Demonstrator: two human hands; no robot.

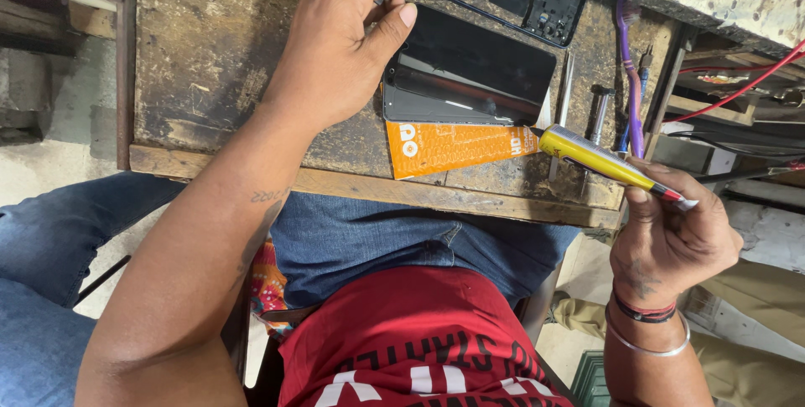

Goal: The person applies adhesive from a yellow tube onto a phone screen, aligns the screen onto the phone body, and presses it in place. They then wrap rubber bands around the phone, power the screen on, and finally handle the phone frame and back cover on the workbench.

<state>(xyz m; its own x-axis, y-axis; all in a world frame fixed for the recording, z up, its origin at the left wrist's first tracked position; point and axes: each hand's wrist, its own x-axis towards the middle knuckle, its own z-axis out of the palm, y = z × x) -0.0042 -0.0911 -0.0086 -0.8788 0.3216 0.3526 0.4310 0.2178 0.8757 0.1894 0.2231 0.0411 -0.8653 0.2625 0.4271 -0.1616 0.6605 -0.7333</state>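
Spanning the top of the view, the worn bench (210,55) carries a dark phone (465,72) lying flat, with an orange card (453,147) just beside its near edge. The left hand (344,46) rests loosely curled, thumb touching the phone. The right hand (671,239) grips a yellow tube (599,160), nozzle toward the card.

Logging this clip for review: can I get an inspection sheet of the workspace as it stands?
Surface: worn, stained wooden bench.
Job's things: dark phone lying flat; yellow tube, nozzle toward the phone.
Clutter: orange card under the phone's edge; phone frame; purple toothbrush; metal tools beside it.
Hands: left hand on the phone's corner; right hand holds the tube.
Cables: red wire at right.
Surroundings: concrete floor.
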